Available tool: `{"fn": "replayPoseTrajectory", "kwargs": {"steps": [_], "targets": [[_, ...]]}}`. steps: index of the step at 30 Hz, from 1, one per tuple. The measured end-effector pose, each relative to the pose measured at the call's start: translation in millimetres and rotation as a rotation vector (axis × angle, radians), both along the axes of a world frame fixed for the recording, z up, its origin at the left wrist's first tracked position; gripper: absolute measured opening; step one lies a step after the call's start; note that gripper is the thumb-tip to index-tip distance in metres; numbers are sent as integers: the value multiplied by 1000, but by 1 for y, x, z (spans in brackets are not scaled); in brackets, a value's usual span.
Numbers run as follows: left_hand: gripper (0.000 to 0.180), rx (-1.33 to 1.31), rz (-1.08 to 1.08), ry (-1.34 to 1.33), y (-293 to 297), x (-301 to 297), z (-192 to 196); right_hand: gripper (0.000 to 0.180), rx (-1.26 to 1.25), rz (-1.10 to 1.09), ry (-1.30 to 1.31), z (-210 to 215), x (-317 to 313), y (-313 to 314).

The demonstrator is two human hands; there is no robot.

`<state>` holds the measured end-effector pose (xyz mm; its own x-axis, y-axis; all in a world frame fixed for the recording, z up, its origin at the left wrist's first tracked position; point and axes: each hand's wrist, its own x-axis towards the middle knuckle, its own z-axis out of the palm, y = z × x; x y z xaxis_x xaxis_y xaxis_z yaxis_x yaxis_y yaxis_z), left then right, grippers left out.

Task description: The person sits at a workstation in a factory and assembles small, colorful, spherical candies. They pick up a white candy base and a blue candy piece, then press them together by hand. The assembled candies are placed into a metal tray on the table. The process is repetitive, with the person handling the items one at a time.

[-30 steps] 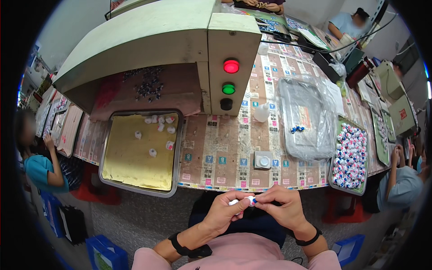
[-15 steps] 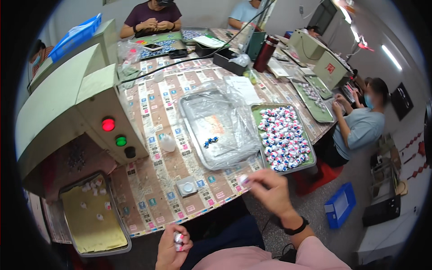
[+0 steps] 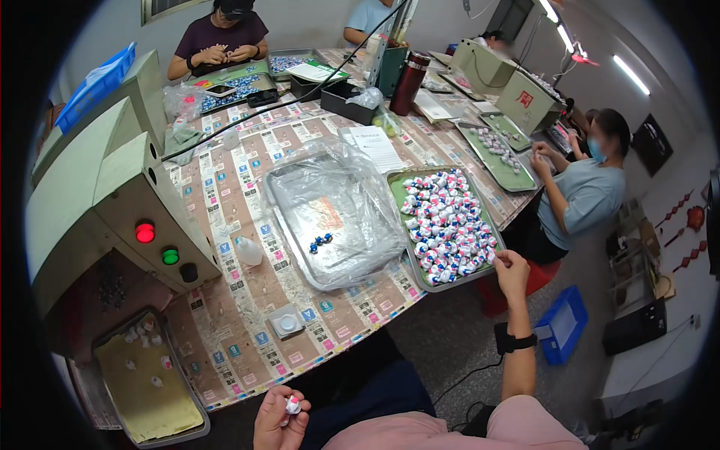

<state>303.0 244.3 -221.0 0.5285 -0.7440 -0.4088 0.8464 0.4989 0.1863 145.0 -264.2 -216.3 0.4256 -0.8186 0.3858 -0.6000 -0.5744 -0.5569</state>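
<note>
My left hand [image 3: 279, 421] is low in front of me, its fingers closed around small white figurines with red marks [image 3: 292, 406]; one shows plainly, another is partly hidden. Stretched out to the right, my right hand [image 3: 513, 271] pinches at the near right corner of a green-lined tray [image 3: 442, 286]. A small white piece shows at its fingertips, against the pile. Many white figurines with blue and pink-red parts [image 3: 448, 221] fill that tray. To its left, a metal tray [image 3: 296, 259] wrapped in clear plastic holds a few small dark-blue pieces [image 3: 321, 241].
A beige machine [image 3: 124, 199] with red and green lights stands at left. Below its opening, a yellow-lined tray [image 3: 154, 409] holds several white figurines. A small white bottle [image 3: 248, 252] and a square holder [image 3: 286, 321] sit on the paper-covered table [image 3: 352, 315]. Co-workers sit at the far and right sides.
My right hand has moved right and forward from the table's front edge to the tray of figurines, carrying a small white piece. My left hand has shifted slightly down. The view has turned right.
</note>
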Motion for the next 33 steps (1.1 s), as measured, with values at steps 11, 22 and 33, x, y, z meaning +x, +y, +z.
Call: {"fn": "replayPoseTrajectory", "kwargs": {"steps": [11,22,33], "targets": [[22,199,37,-65,-6,-3,9,14,-26,289,-39,34,67,94],[30,42,38,4,14,-10,-2,24,-149,889,138,0,252,169],[28,37,61,42,27,-3,-5,28,255,790,26,-6,240,163]]}}
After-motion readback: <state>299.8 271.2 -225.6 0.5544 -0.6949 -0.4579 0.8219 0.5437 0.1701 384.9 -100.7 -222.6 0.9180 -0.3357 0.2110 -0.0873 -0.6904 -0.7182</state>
